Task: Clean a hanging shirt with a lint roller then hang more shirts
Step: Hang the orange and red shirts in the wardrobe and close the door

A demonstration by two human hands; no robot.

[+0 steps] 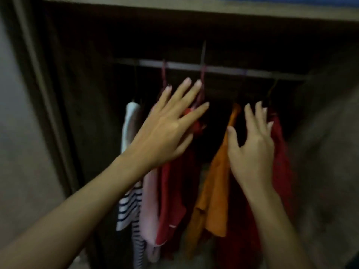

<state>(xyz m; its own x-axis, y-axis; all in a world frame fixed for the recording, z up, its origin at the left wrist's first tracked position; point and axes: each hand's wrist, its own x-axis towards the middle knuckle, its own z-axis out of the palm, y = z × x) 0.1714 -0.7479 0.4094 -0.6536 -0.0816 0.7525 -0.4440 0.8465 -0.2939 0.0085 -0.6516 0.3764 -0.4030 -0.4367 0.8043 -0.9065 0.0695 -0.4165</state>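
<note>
Now both hands are up among the clothes, nothing gripped in either. Left hand (165, 131) has its fingers straight and fanned, palm against the dark red shirt (172, 193), fingertips reaching up beside the red hanger hooks (202, 74). Right hand (252, 150) is spread too, fingers relaxed and slightly bent, laid against the bright red garment (281, 152) at the far right, with its thumb over the orange shirt (215, 191). Between the two hands a dark gap splits the row. Further left hang a pink top (150, 206) and a white striped shirt (128, 208), packed close together. Everything hangs from the closet rail (223, 69), which runs under a wooden shelf (194, 6), with the closet's frame (44, 94) at the left. It's dim and blurred in there, so I cannot tell which hook carries which shirt.
</note>
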